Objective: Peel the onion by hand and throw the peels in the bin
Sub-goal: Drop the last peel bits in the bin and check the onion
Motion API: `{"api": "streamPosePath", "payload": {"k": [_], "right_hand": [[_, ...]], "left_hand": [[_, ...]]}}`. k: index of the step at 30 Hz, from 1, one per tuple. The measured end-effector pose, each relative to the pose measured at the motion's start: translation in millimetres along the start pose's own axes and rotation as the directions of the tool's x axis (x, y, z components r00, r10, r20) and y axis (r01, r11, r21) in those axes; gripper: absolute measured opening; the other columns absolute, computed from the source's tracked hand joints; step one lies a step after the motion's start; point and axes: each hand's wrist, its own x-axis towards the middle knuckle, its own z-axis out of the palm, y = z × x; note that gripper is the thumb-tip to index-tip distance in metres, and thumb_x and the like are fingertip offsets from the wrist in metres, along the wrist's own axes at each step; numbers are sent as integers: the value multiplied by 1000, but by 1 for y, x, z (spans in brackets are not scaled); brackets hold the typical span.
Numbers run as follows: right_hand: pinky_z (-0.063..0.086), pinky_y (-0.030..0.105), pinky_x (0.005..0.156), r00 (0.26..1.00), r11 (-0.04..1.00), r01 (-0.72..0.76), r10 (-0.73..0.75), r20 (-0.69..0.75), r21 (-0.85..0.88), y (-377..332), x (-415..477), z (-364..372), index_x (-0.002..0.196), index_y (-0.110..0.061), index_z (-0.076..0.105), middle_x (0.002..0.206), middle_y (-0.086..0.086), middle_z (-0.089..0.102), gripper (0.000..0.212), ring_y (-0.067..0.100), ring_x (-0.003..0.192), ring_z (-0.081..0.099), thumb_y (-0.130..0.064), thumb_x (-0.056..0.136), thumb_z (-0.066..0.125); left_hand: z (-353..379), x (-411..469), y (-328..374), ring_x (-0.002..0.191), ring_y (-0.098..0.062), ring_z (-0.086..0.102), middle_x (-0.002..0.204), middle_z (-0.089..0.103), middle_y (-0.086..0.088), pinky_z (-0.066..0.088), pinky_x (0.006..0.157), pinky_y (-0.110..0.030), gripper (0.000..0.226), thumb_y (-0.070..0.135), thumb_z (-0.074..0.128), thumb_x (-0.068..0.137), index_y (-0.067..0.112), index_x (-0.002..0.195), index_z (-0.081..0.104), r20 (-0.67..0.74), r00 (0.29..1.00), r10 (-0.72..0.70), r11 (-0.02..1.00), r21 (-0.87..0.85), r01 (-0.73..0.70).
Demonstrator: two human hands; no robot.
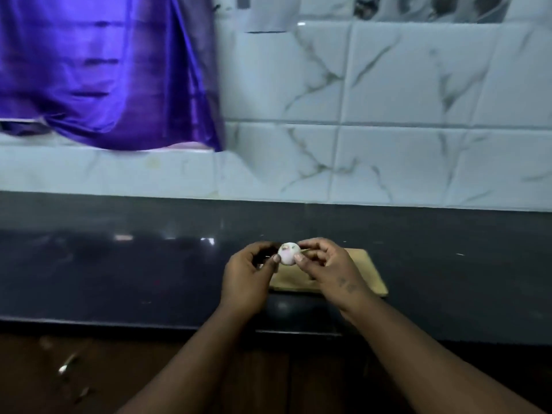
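Small onion [287,254] sits above chopping board [366,279] on bench [119,264], pinched btwn left hand [249,279] & right hand [325,264], both curled round it. Looks mostly peeled: light, firm, prob. slippery; best gripped w/ fingertips at ends.

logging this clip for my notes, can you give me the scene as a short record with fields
onion: small, pale, pinkish, held off the counter between both hands
left hand: pinches the onion's left side
right hand: pinches its right side
cutting board: wooden, flat on the dark counter, beneath the hands
backdrop: marbled tiled wall, purple cloth upper left
bin: not in view
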Motion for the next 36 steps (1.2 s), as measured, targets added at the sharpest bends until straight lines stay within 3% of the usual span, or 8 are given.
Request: {"api": "streamPosePath", "payload": {"k": [3,8,12,18,23,25,32,36], "right_hand": [[55,26,74,999,986,-24,18,-36,-165,23,21,-47,108,-15,71,97,9,80,21,15,86,73,-16,89,79],[56,30,84,999,951,-42,37,-23,-308,53,43,-73,108,-14,71,94,6,78,25,15,88,72,-13,85,81],[58,31,87,1000,930,-9,4,-15,-368,69,47,-70,108,-24,72,97,-5,75,24,12,92,71,-18,86,79],[49,22,89,999,919,36,-38,2,-392,71,49,-72,128,-20,69,111,-7,71,34,2,102,65,-12,94,69],[56,32,85,997,889,-19,-16,-74,-457,72,54,-66,111,-33,74,103,-14,74,20,5,96,68,-37,92,69],[56,32,84,996,896,-3,-39,-85,-444,72,58,-63,104,-32,76,99,-13,76,17,5,94,69,-41,90,71],[55,25,89,1000,967,-9,3,-27,-256,66,71,-62,104,-17,81,103,-4,79,17,9,100,72,-17,100,65],[53,17,74,997,980,-67,60,-45,-187,65,76,-62,103,-9,81,101,4,79,19,12,91,71,-11,100,62]], "left_hand": [[46,30,-13,94,-4,75,98,80,12,56,82,-20,19,9,76,93,23,105,81,98,995,-16,993,115,5],[82,46,-27,101,-8,73,107,79,6,50,84,-17,20,12,71,96,19,112,80,137,989,-57,964,264,19],[86,43,-36,93,-5,69,101,77,13,42,70,-6,18,15,66,97,23,109,77,88,993,-74,934,356,38],[85,43,-34,86,-5,68,94,73,16,41,64,-7,18,15,66,96,24,107,77,63,995,-82,922,385,52],[84,41,-32,74,4,62,86,69,18,36,55,-8,18,14,63,95,26,100,75,64,995,-76,909,414,43],[85,42,-32,76,1,63,87,72,16,37,57,-10,16,16,63,94,26,100,74,73,995,-72,909,415,36],[84,42,-33,82,-9,65,92,74,10,40,60,-17,12,17,65,93,25,96,73,77,995,-66,912,410,29],[85,41,-33,82,-9,66,95,75,10,41,60,-18,12,18,66,93,25,98,74,78,995,-54,915,403,18]]}}
